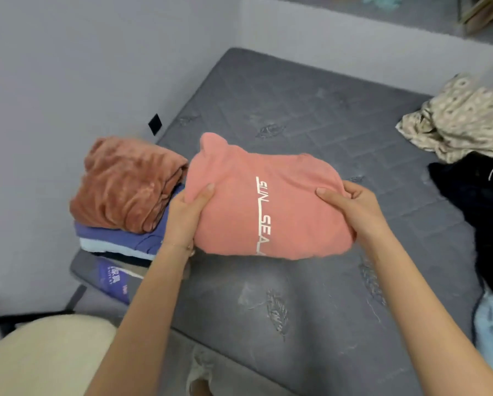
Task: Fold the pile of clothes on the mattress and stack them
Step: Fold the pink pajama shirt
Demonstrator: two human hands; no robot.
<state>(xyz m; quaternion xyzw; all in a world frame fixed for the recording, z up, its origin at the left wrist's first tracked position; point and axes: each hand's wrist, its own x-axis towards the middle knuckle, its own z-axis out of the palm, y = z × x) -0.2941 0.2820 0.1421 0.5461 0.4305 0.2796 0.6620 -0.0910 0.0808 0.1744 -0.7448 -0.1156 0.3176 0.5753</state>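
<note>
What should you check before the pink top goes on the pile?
1. Fold of the pink sweatshirt finished: ok.
2. Grip of the left hand on its left side: ok.
3. Grip of the right hand on its right side: ok.
4. Top of the stack, the rust fleece, level: cannot tell.
5. All clothes folded: not ok, the floral garment and black garment lie crumpled at right.

A folded top (268, 201) is over the middle of the mattress (296, 115), between the left grip (185, 215) and the right grip (351, 207). A stack of folded clothes (125, 195) lies just left of it. A loose pile (468, 138) lies far right.
</note>
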